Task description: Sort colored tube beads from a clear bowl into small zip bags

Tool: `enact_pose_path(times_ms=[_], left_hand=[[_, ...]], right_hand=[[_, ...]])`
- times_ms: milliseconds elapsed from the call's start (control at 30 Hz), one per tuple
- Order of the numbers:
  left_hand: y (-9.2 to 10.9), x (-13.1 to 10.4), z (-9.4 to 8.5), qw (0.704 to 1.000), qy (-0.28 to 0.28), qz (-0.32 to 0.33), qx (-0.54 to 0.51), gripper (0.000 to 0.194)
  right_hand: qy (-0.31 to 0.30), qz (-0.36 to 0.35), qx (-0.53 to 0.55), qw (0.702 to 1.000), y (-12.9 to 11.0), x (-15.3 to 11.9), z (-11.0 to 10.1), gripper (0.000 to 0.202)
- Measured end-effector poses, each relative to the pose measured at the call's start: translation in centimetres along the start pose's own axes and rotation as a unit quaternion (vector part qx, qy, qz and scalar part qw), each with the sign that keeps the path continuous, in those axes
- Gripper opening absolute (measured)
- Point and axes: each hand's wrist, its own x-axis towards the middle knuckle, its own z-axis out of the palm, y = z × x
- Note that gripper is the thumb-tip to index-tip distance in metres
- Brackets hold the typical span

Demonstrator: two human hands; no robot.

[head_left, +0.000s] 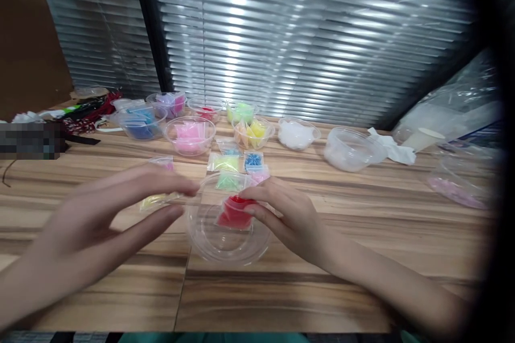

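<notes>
Right hand leans in from about four o'clock of a clear bowl, its forearm slanting low across the wood-grained bench, fingers bent down and forward, thumb and fingertips pinching the upper edge of a red packet. Around nine o'clock, the left hand is loosely curved near the rim, thumb and fingers parted, grasping nothing I can see. That red packet is a small plastic pouch, vivid red, broader at its lower end; it sits tilted over the bowl's middle, though from here I can't tell whether it touches the bottom. Out at twelve o'clock, beyond the rim, lie a pale yellow packet and a dark blue packet, side by side.
</notes>
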Motion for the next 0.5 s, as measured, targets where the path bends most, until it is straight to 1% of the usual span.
enact_pose_path(times_ms=[33,67,100,133,167,200,233,267,300,333,367,400,433,467,500], left_hand=[[0.3,1.2,0.7,0.998,-0.014,0.023,0.053,0.029],[0.4,2.2,1.5,0.997,-0.033,0.034,0.059,0.033],[0.3,2.9,2.2,0.996,-0.073,0.025,0.046,0.037],[0.1,3.5,2.8,0.994,-0.107,0.003,0.022,0.041],[-0.2,3.8,3.3,0.992,-0.126,-0.021,-0.018,0.042],[-0.3,4.1,3.7,0.987,-0.138,-0.047,-0.068,0.042],[-0.4,4.3,3.9,0.98,-0.127,-0.07,-0.135,0.043],[-0.2,4.7,3.9,0.969,-0.097,-0.092,-0.208,0.044],[0.1,5.1,3.7,0.954,-0.048,-0.119,-0.27,0.043],[0.5,5.7,3.3,0.938,0.015,-0.141,-0.316,0.038],[1.1,6.6,2.7,0.922,0.063,-0.154,-0.35,0.03],[1.6,7.7,2.0,0.905,0.114,-0.152,-0.38,0.018],[2.1,9.0,1.1,0.89,0.153,-0.146,-0.404,0.01],[2.4,10.6,0.1,0.876,0.184,-0.13,-0.426,0.011],[2.7,12.4,-0.9,0.861,0.21,-0.118,-0.447,0.016]], right_hand=[[-0.008,0.003,0.01,1.0,0.0,0.4,-0.1,0.012],[-0.014,0.006,0.022,1.0,0.0,0.7,-0.2,0.012],[-0.019,0.009,0.034,0.999,0.0,1.0,-0.2,0.013],[-0.023,0.012,0.044,0.999,0.0,1.3,-0.2,0.014],[-0.026,0.015,0.051,0.998,0.1,1.5,-0.2,0.016],[-0.028,0.018,0.054,0.998,0.2,1.7,-0.1,0.018],[-0.029,0.021,0.053,0.998,0.4,1.9,-0.1,0.019],[-0.031,0.025,0.052,0.998,0.5,2.0,0.0,0.02],[-0.033,0.03,0.053,0.998,0.7,2.2,0.0,0.019],[-0.035,0.036,0.056,0.997,0.8,2.3,0.1,0.018],[-0.038,0.041,0.059,0.997,0.9,2.5,0.1,0.015],[-0.042,0.045,0.062,0.996,1.0,2.7,0.1,0.013],[-0.046,0.047,0.064,0.996,1.1,2.9,0.2,0.01],[-0.05,0.048,0.067,0.995,1.1,3.2,0.3,0.009],[-0.052,0.047,0.069,0.995,1.1,3.4,0.4,0.008]])
